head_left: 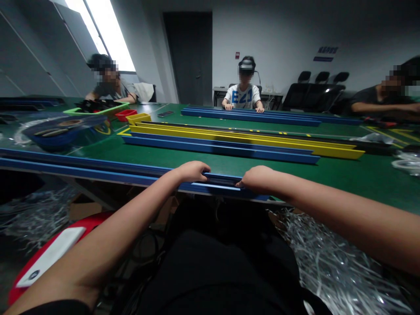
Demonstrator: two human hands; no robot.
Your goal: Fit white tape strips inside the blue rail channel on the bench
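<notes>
A long blue channel-shaped profile (82, 168) lies along the near edge of the table, with a dark groove down its length. My left hand (193, 171) is curled over it, thumb and fingers closed on the profile. A short way to the right, my right hand (257, 178) is closed too, its fingertips at the same profile. The undersides of both hands are hidden, so anything small pinched there cannot be made out. Between the hands, part of the groove shows, with a pale strip along the near side.
Beyond lie more blue profiles (216, 149) and yellow profiles (246, 139) on the green table (348, 179). A blue basin (62, 138) and a yellow bin (138, 118) stand left. Several people sit around the table. Shredded clear strips (344, 262) cover the floor at right.
</notes>
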